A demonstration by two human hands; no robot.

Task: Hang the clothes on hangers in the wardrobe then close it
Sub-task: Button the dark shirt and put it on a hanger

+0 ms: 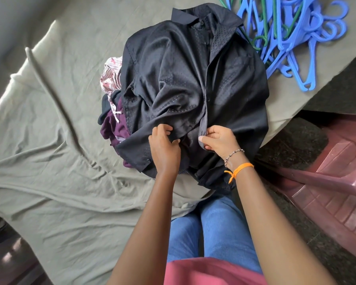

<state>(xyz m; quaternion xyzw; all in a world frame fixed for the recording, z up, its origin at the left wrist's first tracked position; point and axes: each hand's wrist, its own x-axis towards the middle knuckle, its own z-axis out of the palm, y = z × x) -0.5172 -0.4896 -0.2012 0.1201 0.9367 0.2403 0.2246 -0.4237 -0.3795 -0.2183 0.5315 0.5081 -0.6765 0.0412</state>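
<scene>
A black button-up shirt [183, 79] with a faint dot pattern lies spread on top of a pile of clothes on the bed, collar pointing away from me. My left hand [163, 145] pinches the shirt's left front edge near the hem. My right hand [219, 139] pinches the right placket edge between thumb and fingers. Under the shirt show a purple garment [112, 128] and a pink-and-white patterned one [110, 76]. A heap of blue plastic hangers [296, 38], with a green one or two among them, lies at the bed's far right. No wardrobe is visible.
A wrinkled grey-green sheet [49, 140] covers the bed. A maroon plastic chair [337, 175] stands on the dark floor at the right, close to my right arm. My legs in blue jeans stand against the bed's edge.
</scene>
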